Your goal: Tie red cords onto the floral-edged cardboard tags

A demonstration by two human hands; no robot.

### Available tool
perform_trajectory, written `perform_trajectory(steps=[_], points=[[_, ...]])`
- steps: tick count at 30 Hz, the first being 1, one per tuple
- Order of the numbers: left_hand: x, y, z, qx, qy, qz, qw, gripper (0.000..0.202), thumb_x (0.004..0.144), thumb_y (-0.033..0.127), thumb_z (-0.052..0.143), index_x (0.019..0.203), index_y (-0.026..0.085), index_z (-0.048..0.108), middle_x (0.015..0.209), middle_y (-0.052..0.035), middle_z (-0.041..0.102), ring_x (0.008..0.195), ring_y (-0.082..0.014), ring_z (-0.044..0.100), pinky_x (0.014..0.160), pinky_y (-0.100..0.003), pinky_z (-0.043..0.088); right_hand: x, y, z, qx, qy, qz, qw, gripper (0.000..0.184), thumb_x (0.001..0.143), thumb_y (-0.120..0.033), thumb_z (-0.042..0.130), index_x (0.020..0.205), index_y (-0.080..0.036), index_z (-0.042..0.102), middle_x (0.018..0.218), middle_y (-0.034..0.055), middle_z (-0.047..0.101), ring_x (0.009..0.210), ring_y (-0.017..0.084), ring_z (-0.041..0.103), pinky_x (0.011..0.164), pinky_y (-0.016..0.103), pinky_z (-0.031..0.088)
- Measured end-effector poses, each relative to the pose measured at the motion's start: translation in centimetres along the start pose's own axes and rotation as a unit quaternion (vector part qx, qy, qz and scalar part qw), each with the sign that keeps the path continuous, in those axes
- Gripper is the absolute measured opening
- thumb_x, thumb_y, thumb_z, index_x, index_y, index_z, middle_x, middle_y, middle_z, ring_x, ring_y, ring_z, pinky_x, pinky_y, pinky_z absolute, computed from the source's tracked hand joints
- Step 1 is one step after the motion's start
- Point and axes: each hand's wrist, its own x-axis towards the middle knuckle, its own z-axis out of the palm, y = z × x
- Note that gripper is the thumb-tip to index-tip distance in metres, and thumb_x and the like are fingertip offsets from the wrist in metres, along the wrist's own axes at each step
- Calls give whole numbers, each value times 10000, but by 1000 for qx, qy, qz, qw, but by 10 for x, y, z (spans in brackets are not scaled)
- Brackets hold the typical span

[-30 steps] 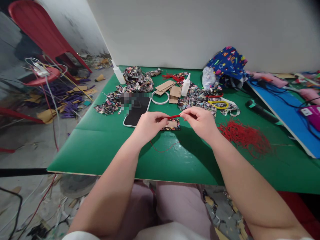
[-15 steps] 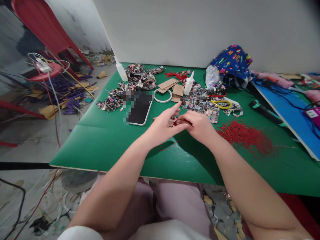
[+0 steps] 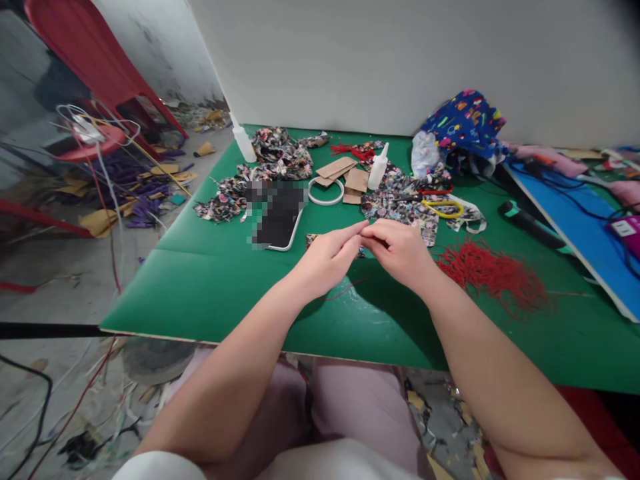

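Observation:
My left hand [image 3: 327, 262] and my right hand [image 3: 399, 253] meet at the fingertips over the green table. Under and beside the left fingers shows a small patterned fabric piece [image 3: 311, 239], mostly covered by that hand. The left fingers are closed on it. The right fingers are bent into a pinch at the piece's right end; what lies between them is hidden. A thin red cord [image 3: 345, 291] trails on the table just below the hands. To the right of the right hand lies a tangled heap of red cords [image 3: 493, 273].
A phone [image 3: 280, 217], a white ring [image 3: 326, 200] and cardboard pieces [image 3: 356, 183] lie beyond the hands. Yellow-handled scissors [image 3: 447, 209] rest on patterned fabric [image 3: 395, 207]. Squeeze bottles [image 3: 379, 168] stand behind. A black cutter [image 3: 535, 225] lies by a blue board [image 3: 575, 220].
My left hand has turned, its raised index finger lowering to meet the right fingertips. The red bit seen between the hands is now covered. My right hand has stayed nearly in place.

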Motion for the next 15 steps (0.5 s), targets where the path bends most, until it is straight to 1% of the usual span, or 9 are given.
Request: perform_trajectory(steps=[2,4,7,9,12,15], points=[[0,0,0,6,2,0,1000,402,896,266,345,1229,175,551,1223,-52,601,1096,-182,560,957,-312,421,0,-1,0,4,6,4,1000,201,861,-233,492,720,-180,625,700,39,603,679,149,558,641,272,426],[0,-1,0,11,11,10,1000,398,893,266,363,1229,163,549,1188,-68,617,1063,-173,574,928,-295,435,0,-2,0,9,10,13,1000,186,857,-235,500,739,-177,632,711,42,612,683,151,561,645,275,429],[2,-3,-2,25,23,24,999,376,888,280,397,1198,168,578,981,-61,683,877,-151,622,805,-269,480,1,-4,-2,18,21,34,999,158,845,-240,520,760,-184,641,739,42,636,695,155,567,646,282,428],[3,-3,-3,33,35,23,999,330,877,294,436,1119,191,634,881,-40,698,788,-142,627,754,-262,486,2,-5,-3,30,29,46,998,140,837,-239,536,765,-187,645,743,39,647,699,157,571,647,285,428],[3,-1,-5,5,78,4,997,265,838,325,517,983,194,696,867,-36,715,786,-153,642,748,-264,494,3,-8,-4,48,38,58,996,137,835,-234,544,755,-190,647,728,30,650,690,150,570,643,279,427],[3,1,-6,-40,119,-3,992,227,785,329,593,899,176,714,833,-38,722,753,-152,650,706,-255,505,3,-9,-4,64,50,75,994,131,830,-230,554,757,-184,652,719,26,649,679,142,566,625,271,424]])
